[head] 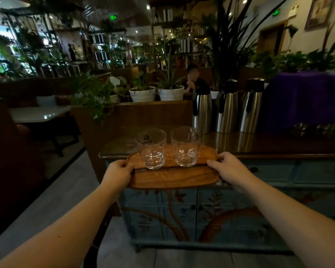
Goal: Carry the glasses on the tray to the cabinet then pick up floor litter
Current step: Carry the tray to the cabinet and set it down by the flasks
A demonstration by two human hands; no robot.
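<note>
Wooden tray [172, 177] with two empty glasses [152, 148], [185, 146] rides crosswise between us, left hand [119, 171] and right hand [227, 167] clamped on its short ends; far edge already overlaps the painted cabinet [240, 200] top, so we push forward and lower

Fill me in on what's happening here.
A person holds a wooden tray by its two ends, left hand on one and right hand on the other. Two empty clear glasses stand upright on it, side by side. The tray is at the front edge of a painted blue cabinet, whose top also carries three steel thermos jugs.
</note>
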